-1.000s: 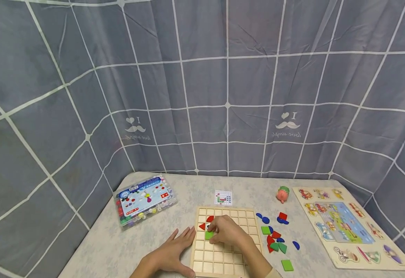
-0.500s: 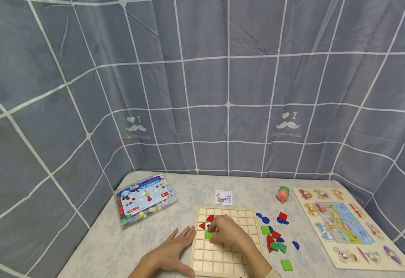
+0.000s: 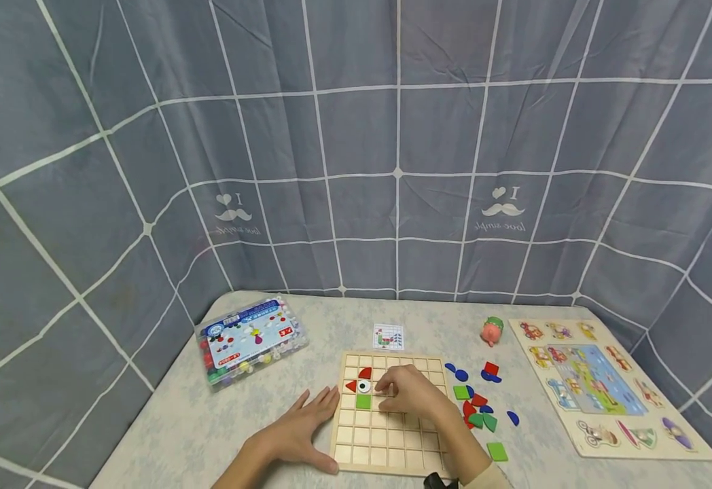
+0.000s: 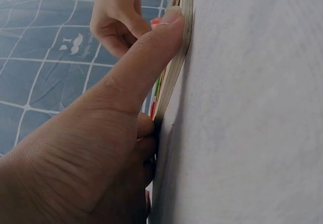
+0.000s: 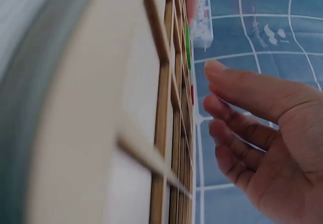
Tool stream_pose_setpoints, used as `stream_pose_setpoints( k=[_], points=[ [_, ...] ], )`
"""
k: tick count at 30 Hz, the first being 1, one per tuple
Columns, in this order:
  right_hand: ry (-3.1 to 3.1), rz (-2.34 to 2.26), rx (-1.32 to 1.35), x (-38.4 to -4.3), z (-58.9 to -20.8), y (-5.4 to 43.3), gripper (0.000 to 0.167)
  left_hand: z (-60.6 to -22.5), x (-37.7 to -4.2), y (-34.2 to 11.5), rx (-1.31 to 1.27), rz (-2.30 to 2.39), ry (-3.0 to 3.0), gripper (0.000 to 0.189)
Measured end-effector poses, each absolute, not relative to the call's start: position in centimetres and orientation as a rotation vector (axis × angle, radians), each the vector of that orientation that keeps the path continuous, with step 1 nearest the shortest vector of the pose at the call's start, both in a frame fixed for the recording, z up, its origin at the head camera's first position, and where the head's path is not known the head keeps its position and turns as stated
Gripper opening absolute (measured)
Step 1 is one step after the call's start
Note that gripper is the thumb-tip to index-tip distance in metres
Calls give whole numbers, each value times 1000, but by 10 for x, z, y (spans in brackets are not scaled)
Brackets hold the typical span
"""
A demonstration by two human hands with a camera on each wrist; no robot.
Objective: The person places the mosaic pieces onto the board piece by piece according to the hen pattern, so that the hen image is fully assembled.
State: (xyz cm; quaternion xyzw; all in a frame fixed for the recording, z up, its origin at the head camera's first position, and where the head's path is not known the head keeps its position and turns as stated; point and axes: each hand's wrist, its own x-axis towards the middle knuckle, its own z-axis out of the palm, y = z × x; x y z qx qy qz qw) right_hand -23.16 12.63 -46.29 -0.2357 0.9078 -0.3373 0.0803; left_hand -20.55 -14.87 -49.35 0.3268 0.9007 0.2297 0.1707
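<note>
1 eye disc (image 3: pixel 364 386) and 1 green square (image 3: pixel 363 402) lie on the board (image 3: pixel 352 435), just left of the right hand (image 3: pixel 414 390), whose thumb and fingers are loosely bent with a gap between them, holding nothing. Left of the disc is 1 red triangle (image 3: pixel 351 386); above it, 1 red quarter (image 3: pixel 365 373). The left hand (image 3: pixel 297 431) lies spread on the table (image 3: pixel 166 435), touching the board's left edge. Right of the board are 2 loose green squares (image 3: pixel 497 451), 2 dark green pieces (image 3: pixel 489 422), and red pieces (image 3: pixel 479 401) and blue pieces (image 3: pixel 513 418), overlapping too much to count surely. Farther out: 1 card (image 3: pixel 388 337) behind, 1 box (image 3: pixel 252 339) left, 1 toy (image 3: pixel 492 331) and 1 puzzle (image 3: pixel 607 380) right.
</note>
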Motion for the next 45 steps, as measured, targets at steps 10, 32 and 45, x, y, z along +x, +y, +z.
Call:
stream_pose_setpoints(
  k=[10, 32, 45],
  points=[
    [2749, -998, -670, -226, -461, 150, 24, -491, -204, -150, 943, 661, 2553, 118],
    [2800, -1034, -555, -223, -462, 233, 27, -492, -206, -149, 956, 650, 2564, 119],
    [2850, -998, -524, -231, -474, 265, 31, -489, -205, -148, 943, 647, 2576, 119]
  ],
)
